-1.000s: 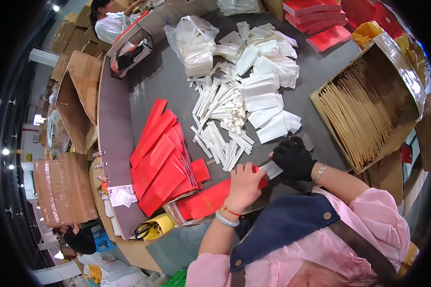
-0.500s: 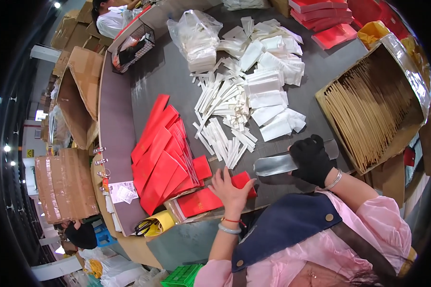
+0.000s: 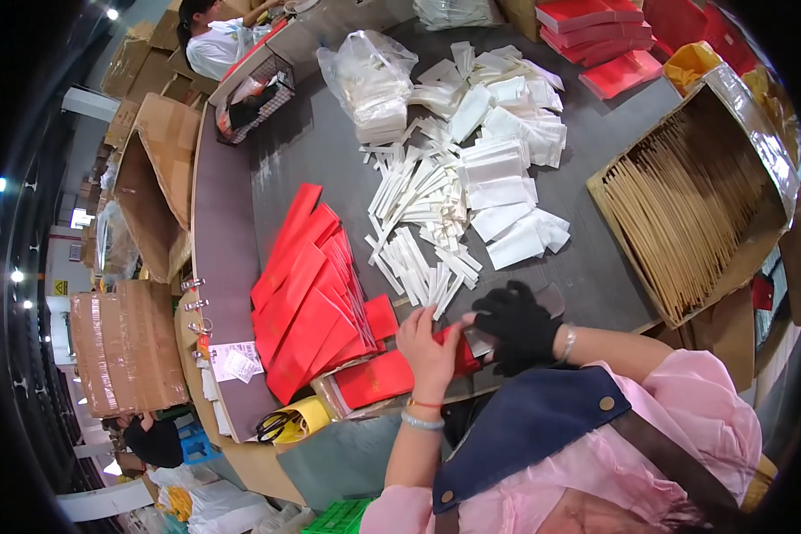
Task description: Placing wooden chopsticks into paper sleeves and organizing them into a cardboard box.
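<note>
Gloved right hand [image 3: 513, 327] is sitting further left than half a second ago, bringing the shiny flat strip [image 3: 552, 301] from well apart to the right end of the red envelope [image 3: 383, 376]. I'm seeing the strip showing on both sides of the glove, the dark fingers closing round it. Bare left hand [image 3: 427, 351] is lying across the envelope, thumb standing apart from the fingers; whether it's pinching, I can't tell. Envelope is lying at the near table edge, long axis running from lower left to upper right, pointing toward the glove. Left hand is being the nearer, touching it; fanned red envelopes [image 3: 307, 311] are resting beyond its left end.
</note>
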Available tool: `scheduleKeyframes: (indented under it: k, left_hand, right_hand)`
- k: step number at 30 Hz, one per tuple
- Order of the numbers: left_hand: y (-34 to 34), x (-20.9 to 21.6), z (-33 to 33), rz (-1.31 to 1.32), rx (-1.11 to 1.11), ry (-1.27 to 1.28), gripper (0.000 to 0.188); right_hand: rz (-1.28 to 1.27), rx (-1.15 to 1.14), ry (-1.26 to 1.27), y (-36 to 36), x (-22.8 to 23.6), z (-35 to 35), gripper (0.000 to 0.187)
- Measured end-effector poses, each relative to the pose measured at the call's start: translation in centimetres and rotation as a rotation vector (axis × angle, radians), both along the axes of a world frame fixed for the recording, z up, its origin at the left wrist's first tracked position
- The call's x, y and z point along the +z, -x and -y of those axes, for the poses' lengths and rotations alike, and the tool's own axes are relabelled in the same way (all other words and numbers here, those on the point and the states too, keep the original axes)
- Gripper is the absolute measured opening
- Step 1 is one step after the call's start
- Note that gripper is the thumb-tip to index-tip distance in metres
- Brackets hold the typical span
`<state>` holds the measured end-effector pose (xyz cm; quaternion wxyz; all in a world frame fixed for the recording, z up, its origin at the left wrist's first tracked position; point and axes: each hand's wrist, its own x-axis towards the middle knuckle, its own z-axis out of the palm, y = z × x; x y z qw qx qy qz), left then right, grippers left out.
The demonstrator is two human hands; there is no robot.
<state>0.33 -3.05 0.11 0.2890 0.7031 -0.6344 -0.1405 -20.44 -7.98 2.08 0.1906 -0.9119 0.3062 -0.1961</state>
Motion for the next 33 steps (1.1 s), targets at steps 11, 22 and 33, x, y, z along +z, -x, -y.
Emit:
scheduleKeyframes:
  k: [11,22,33]
  left_hand:
    - [0.8,0.0,6.0,0.286,-0.072,0.114,0.007]
    - [7.6,-1.2,11.2,0.069,-0.311,0.048,0.029]
    - [6.7,0.8,9.5,-0.222,-0.262,-0.053,0.035]
  right_hand:
    - [-0.020,-1.241,0.169,31.9,-2.5,0.4,0.032]
    - [-0.062,-1.140,-0.129,32.7,0.1,1.2,0.011]
    - [-0.488,-1.281,-0.141,34.1,-1.7,1.2,0.040]
